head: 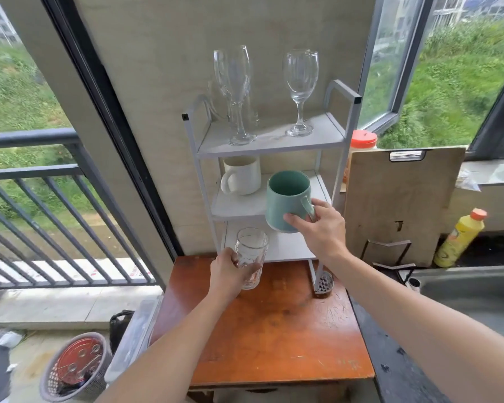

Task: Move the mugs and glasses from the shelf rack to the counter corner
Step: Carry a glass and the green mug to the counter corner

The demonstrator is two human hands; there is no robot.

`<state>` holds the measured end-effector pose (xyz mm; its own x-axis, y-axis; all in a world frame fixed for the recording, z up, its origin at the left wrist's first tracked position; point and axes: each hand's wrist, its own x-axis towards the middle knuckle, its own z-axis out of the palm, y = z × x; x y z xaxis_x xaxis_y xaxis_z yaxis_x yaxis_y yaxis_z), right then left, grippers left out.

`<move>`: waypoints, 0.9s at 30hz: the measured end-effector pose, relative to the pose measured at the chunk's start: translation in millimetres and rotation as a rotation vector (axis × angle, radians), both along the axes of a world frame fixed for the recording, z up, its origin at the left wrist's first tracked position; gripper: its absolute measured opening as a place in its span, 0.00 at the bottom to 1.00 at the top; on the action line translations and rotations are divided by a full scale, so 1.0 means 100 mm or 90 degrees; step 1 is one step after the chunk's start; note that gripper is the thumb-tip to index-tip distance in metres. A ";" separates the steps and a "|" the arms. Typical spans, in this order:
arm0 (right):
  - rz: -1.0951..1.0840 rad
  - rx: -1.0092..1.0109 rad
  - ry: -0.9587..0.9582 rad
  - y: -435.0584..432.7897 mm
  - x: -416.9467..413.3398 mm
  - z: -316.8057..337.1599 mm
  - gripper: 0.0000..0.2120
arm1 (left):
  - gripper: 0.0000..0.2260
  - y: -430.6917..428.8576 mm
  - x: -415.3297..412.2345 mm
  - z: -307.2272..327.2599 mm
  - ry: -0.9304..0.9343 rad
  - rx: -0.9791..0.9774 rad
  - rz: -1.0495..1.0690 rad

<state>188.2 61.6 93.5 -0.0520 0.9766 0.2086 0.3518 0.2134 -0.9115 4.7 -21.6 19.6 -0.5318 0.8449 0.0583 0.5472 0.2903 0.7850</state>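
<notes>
A white three-tier shelf rack [200, 175] stands at the back of an orange wooden table [274, 330]. My right hand [320, 228] grips a teal mug [285, 196] by its handle, lifted and tilted in front of the middle shelf. My left hand [226, 274] holds a clear patterned tumbler [250, 254] in front of the bottom shelf, just above the table. A white mug [242, 175] sits on the middle shelf at the left. On the top shelf stand a tall flute glass [234, 91] and a wine glass [301, 91].
A wooden cutting board [399, 205] leans right of the rack, with an orange-lidded jar [362, 141] behind it. A yellow bottle [460, 239] and a metal sink [472, 289] are at right. A round drain strainer [323, 285] lies on the table. A basket [73, 370] sits on the floor at left.
</notes>
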 end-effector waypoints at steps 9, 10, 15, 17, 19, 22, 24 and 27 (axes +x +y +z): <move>-0.085 0.047 -0.020 -0.70 1.08 -0.23 0.11 | 0.24 -0.10 0.69 -0.16 -0.040 0.019 -0.153; -0.097 0.056 -0.026 -0.78 1.25 -0.27 0.11 | 0.24 -0.11 0.83 -0.17 -0.035 0.019 -0.173; -0.183 0.072 -0.061 -1.16 2.21 -0.46 0.19 | 0.22 -0.16 1.67 -0.12 -0.049 0.024 -0.278; -0.219 0.062 -0.067 -1.35 2.63 -0.53 0.19 | 0.21 -0.20 2.10 -0.04 -0.049 0.034 -0.331; -0.260 0.046 -0.061 -1.57 3.06 -0.62 0.20 | 0.22 -0.24 2.56 0.02 -0.049 0.043 -0.384; -0.327 0.029 -0.044 -1.96 3.74 -0.71 0.26 | 0.24 -0.33 3.30 0.06 -0.050 0.048 -0.462; -0.372 0.035 -0.050 -2.25 4.23 -0.75 0.29 | 0.24 -0.43 3.87 0.07 -0.062 0.048 -0.512; -0.435 0.022 -0.078 -2.74 5.00 -0.80 0.23 | 0.23 -0.72 4.79 0.11 -0.107 0.033 -0.575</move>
